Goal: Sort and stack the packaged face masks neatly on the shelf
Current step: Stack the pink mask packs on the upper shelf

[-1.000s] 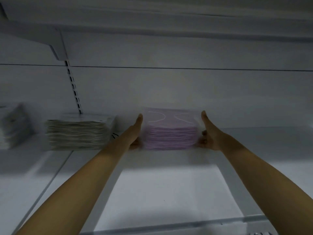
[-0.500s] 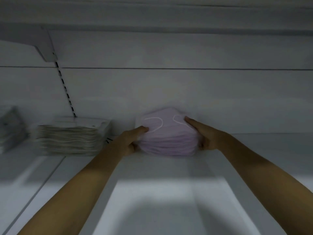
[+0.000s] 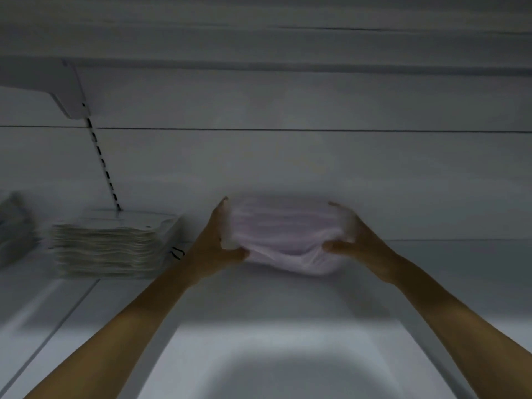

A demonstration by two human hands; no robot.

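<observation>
- Both hands are in on the lilac mask stack (image 3: 283, 234), right at the middle of the white shelf (image 3: 288, 355) and close to the back panel (image 3: 288, 168).
- The left hand (image 3: 214, 246) clamps the stack's left end, with fingers running up the side and the thumb tucked under the front edge.
- The right hand (image 3: 355, 243) grips the right end, with fingers curled over the top corner and the thumb pressing in low at the front.
- The wrapping sags between the thumbs. Blur hides whether the underside touches the shelf.
- Off to the left, well apart, a cream stack of packs (image 3: 106, 249) sits against the slotted upright (image 3: 103, 165).
- A greyish pile (image 3: 14, 226) is at the far left edge, too blurred to read.
</observation>
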